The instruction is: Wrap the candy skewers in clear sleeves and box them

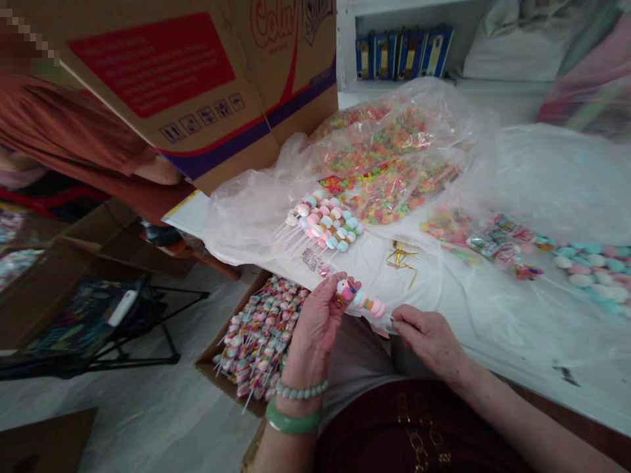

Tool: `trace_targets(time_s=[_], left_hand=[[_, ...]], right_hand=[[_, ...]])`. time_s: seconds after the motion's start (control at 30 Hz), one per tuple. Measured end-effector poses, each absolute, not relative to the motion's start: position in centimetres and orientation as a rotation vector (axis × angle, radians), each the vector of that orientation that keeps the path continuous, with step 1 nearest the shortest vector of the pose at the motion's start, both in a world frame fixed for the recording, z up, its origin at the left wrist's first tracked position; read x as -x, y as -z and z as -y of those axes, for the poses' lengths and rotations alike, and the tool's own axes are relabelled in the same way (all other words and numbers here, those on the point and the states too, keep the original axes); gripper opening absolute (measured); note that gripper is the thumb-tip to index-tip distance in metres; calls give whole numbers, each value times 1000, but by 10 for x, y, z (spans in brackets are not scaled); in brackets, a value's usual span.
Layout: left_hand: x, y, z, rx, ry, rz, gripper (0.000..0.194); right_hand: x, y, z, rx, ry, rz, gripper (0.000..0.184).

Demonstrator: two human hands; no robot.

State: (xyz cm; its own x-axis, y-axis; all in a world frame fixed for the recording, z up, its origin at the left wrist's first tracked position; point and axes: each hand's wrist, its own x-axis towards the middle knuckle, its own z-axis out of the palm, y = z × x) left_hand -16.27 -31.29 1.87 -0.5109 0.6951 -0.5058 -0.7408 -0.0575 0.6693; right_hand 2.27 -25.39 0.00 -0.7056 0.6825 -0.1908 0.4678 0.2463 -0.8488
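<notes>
Between my two hands is a marshmallow skewer (377, 307) with pink, blue and orange pieces on a white stick. My left hand (323, 309), wearing a bead bracelet and a green bangle, grips a printed wrapper (345, 290) at the skewer's top end. The fingers of my right hand (426, 335) pinch the stick's lower end. Just beyond my left hand, several unwrapped skewers (328, 222) lie side by side, sticks toward me, near small printed wrappers (315, 263). Gold twist ties (401, 257) are scattered on the white table cover (434, 295).
Clear bags of colourful candy (389, 151) fill the table's back, beside a large cardboard box (207, 79). More wrappers (507, 243) and marshmallows (596, 269) lie at right. A box of wrapped skewers (261, 335) stands below left. Another person (79, 144) and a folding chair (123, 315) are left.
</notes>
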Motion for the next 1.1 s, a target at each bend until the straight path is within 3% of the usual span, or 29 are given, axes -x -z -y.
trace_targets(time_s=[0.13,0.3,0.37,0.63,0.77,0.83,1.1], left_hand=[[162,-21,313,66,-1762,-1186,16],[156,-19,310,43,-1814,-1181,15],[152,-19,309,-3,-1839,-1190,17],[137,-13,312,-281,-1843,-1340,24],[139,-9,311,-222,-1842,-1311,26],[142,-9,311,-87,-1858,-1210,23],[162,-6,314,103,-1821,-1155,11]], right_hand=[[-22,-1,254,955,-1330,2201,15],[-14,-4,258,1073,-1977,1754,14],[-12,-3,258,1127,-2017,1709,15],[-22,5,255,1191,-1019,2380,15],[-19,4,259,994,-834,2439,23],[-15,2,259,988,-950,2350,22],[-7,-9,253,1138,-1982,1738,20]])
